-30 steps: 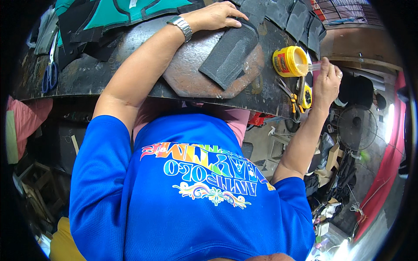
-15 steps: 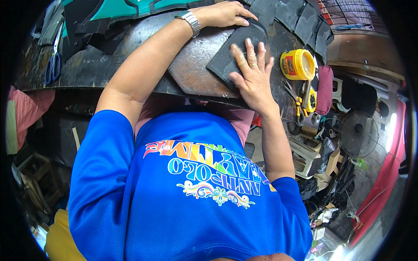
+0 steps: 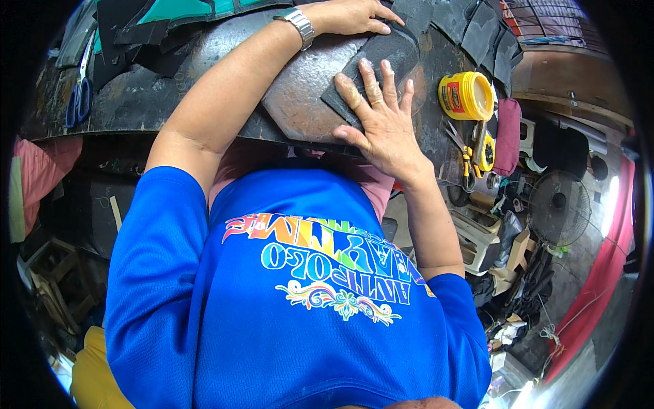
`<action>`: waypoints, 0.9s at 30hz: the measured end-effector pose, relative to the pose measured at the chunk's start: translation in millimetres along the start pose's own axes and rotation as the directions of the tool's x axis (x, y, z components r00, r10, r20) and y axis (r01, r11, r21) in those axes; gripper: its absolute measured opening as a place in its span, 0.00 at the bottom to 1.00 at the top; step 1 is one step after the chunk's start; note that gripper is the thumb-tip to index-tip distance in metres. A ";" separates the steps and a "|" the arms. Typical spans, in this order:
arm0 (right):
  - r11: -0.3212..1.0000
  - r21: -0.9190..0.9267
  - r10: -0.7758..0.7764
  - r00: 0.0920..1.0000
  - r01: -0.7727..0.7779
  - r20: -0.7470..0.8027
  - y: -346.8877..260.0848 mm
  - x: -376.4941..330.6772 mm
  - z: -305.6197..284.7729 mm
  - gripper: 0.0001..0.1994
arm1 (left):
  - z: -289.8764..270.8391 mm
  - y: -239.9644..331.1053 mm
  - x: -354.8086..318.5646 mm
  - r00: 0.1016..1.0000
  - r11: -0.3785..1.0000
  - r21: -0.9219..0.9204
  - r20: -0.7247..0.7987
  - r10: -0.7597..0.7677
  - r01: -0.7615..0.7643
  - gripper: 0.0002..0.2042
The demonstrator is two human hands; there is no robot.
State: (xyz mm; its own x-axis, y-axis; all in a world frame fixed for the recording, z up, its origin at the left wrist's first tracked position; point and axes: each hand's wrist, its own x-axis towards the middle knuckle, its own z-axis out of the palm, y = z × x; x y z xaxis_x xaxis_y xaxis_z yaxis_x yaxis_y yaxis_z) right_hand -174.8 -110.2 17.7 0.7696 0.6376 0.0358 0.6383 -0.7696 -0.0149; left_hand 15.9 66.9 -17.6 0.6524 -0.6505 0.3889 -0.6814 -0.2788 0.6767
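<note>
A black, rough-textured flat piece point(image 3: 350, 71) lies on a smooth brown-grey slab point(image 3: 300, 88) at the table's near edge. My right hand point(image 3: 387, 129) is spread over it, fingers apart, palm down, covering its near right part. At the piece's far end is my left hand point(image 3: 351, 16), with a metal watch on the wrist. Its thumb and forefinger reach out apart and touch the far edge; the other fingers are partly hidden. Neither hand is closed round anything. The black piece has a curved outline on its right side.
Right of my right hand stand an open yellow tub point(image 3: 466, 96), scissors with yellow-black handles point(image 3: 467, 163), a yellow tape measure point(image 3: 486, 151) and a maroon pouch point(image 3: 507, 136). Blue-handled scissors point(image 3: 80, 102) lie left. Black cut pieces point(image 3: 480, 34) line the far right. A fan point(image 3: 558, 208) stands beyond.
My right hand has shifted slightly left and away from me, still spread. The black piece's near edge sits a little farther from me. My left hand has hardly moved.
</note>
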 end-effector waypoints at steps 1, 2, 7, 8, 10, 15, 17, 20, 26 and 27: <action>1.000 0.010 -0.005 1.000 0.005 -0.012 -3.1 -2.5 0.0 0.38 | 0.4 0.4 0.2 1.000 1.000 0.000 -0.002 -0.010 0.010 0.18; 0.999 0.031 -0.018 1.000 0.018 0.014 -6.1 -4.8 -0.4 0.37 | 0.7 0.7 0.3 1.000 1.000 -0.004 -0.004 -0.007 0.007 0.18; 0.953 0.300 -0.062 0.995 0.036 0.079 -1.5 -12.8 -13.5 0.34 | 0.4 0.3 1.3 1.000 1.000 0.008 0.013 -0.008 0.008 0.18; 0.928 0.369 -0.089 0.991 0.046 0.102 3.1 -13.1 -16.9 0.36 | 0.1 0.3 1.1 1.000 1.000 0.017 0.020 -0.020 0.020 0.18; 0.839 0.544 0.005 1.000 -0.015 0.020 10.7 -10.0 -19.6 0.33 | 0.2 0.1 0.5 1.000 1.000 0.005 0.006 -0.017 0.017 0.18; 0.936 0.318 0.181 0.980 -0.148 -0.076 1.0 0.2 -2.6 0.24 | 2.6 -1.9 1.9 1.000 1.000 -0.012 0.007 0.000 0.000 0.18; 0.972 0.224 0.090 0.993 -0.069 -0.081 -2.6 -6.0 0.6 0.23 | 2.7 -2.1 1.3 1.000 1.000 -0.011 0.007 -0.013 0.013 0.18; 0.902 0.431 0.034 0.999 -0.018 -0.030 7.8 -21.6 -3.6 0.25 | 1.9 -0.3 -0.4 1.000 1.000 0.007 -0.013 -0.002 0.002 0.19; 0.832 0.524 0.310 0.937 -0.184 -0.164 22.3 -42.5 4.6 0.27 | -1.0 7.5 -0.4 0.999 0.999 0.014 0.019 -0.035 0.035 0.19; 0.860 0.468 0.302 0.943 -0.206 -0.140 15.7 -46.1 9.3 0.27 | -0.8 8.8 -0.7 0.998 0.999 0.012 0.027 -0.053 0.052 0.19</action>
State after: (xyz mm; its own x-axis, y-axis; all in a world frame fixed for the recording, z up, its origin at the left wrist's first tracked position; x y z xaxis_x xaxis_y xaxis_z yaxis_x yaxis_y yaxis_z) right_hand -200.0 -151.3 6.5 0.9158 0.3643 0.1692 0.3990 -0.7765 -0.4876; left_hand 9.7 65.4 -11.4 0.6780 -0.6541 0.3353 -0.6503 -0.3212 0.6884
